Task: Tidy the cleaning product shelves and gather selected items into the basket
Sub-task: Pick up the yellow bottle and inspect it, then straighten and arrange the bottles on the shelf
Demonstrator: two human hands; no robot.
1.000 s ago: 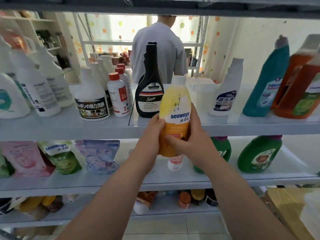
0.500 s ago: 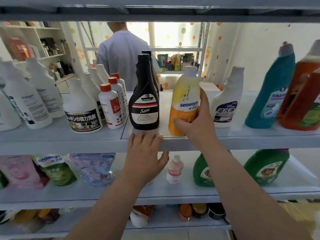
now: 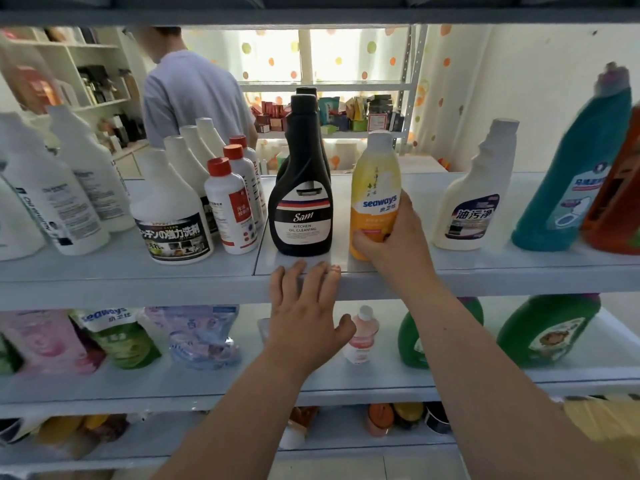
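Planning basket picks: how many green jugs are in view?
2 visible. One green plastic jug sits partly behind the right forearm on the middle shelf; the other stands right of it.

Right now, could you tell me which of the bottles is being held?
The yellow seaways bottle, just right of the black Sam bottle: the right hand grips its lower part, and no hand holds any other.

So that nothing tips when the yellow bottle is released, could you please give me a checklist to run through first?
1. Yellow bottle upright on shelf: ok.
2. Its base flat: cannot tell, right hand covers part.
3. Clear of black bottle: ok.
4. Clear of white bottle on its right: ok.
5. Left hand empty, fingers at shelf edge: ok.
6. Basket in view: not ok.
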